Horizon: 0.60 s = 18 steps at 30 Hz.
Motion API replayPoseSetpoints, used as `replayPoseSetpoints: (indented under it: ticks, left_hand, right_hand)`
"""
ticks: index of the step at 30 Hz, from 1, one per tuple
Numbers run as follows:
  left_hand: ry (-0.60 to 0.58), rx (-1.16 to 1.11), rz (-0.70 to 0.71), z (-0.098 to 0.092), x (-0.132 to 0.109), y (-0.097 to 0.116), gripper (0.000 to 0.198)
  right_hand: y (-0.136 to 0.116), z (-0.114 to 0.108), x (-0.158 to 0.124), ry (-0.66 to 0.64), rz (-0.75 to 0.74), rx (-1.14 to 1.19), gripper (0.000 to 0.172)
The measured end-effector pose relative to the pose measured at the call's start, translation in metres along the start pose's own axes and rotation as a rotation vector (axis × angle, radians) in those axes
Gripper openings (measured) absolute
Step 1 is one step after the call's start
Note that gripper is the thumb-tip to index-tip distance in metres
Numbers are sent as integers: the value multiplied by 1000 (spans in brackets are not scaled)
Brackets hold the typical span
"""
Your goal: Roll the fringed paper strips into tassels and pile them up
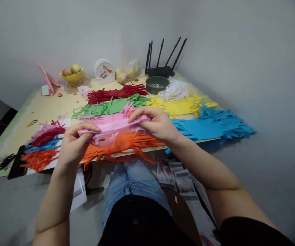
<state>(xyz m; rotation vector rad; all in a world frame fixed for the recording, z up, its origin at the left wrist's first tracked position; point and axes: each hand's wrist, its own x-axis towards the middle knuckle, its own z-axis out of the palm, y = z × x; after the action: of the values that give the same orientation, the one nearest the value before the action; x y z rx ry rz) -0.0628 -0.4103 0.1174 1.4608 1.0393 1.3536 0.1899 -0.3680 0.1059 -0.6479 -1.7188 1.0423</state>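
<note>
A pink fringed tissue-paper strip [114, 126] is stretched between my two hands, above the table's front edge. My left hand [74, 141] pinches its left end between thumb and fingers. At the other end, my right hand [154, 121] is closed on the paper in the same way. Below it lies an orange fringed piece [127, 141], its strands hanging over the edge. Behind are a green fringed piece [114, 106] and a dark red one [116, 94]. To the right of my right hand lie a blue fringed piece [209, 127] and a yellow one [177, 106].
Mixed tassels [43, 143] lie at the left beside a black phone-like slab [16, 165]. Along the back stand a yellow fruit bowl [72, 77], a giraffe-printed holder [104, 73], a dark green bowl [157, 83], white strands [175, 89] and a black router [161, 71].
</note>
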Motion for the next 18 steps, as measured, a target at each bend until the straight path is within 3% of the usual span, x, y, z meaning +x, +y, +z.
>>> replayPoseSetpoints:
  ticks: [6, 10, 13, 15, 18]
  left_hand:
    - [-1, 148, 159, -2, -10, -3, 12]
    - [148, 225, 182, 0, -16, -9, 13]
    - [231, 235, 179, -1, -17, -10, 11]
    - [155, 314, 132, -4, -15, -5, 12]
    - [-94, 596, 166, -8, -9, 8, 22]
  right_hand:
    - [-2, 5, -1, 58, 31, 126, 12]
    - [-3, 13, -5, 121, 53, 241, 2]
    - [-4, 15, -8, 120, 78, 303, 10]
    - [-7, 13, -9, 103, 101, 281, 13]
    - [-10, 9, -6, -1, 121, 164, 16]
